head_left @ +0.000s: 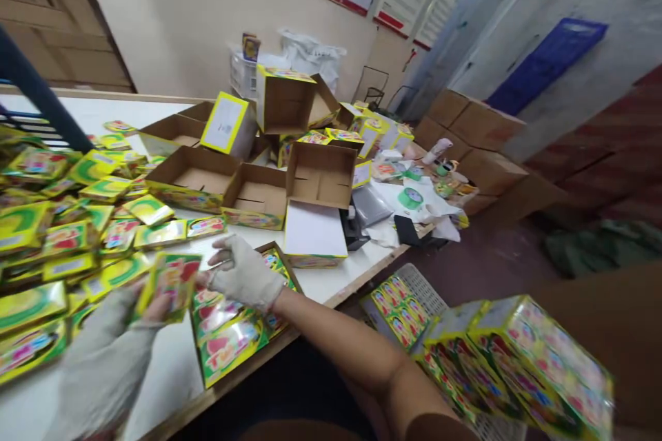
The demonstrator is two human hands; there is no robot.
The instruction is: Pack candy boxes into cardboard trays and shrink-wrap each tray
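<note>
My left hand (116,337), in a pale fingerless glove, grips a small yellow-and-green printed packet (172,286), slightly blurred, thumb across its front. Just right of it is my right hand (245,272), gloved likewise, its fingers apart and bent. One fingertip comes close to the packet's right edge; whether it touches, I cannot tell. Beneath the right hand, an open display box (207,372) holds several matching packets (232,346) lying flat, partly covered by my hand and forearm. To the left, many loose packets (106,189) are heaped on the white table (173,365).
Open cardboard boxes (191,176) stand along the back of the table, beside a white-topped box (315,231). Green tape (410,198) and a dark flat object (407,229) lie farther right. Below right, filled boxes (538,358) sit by a white crate (421,289).
</note>
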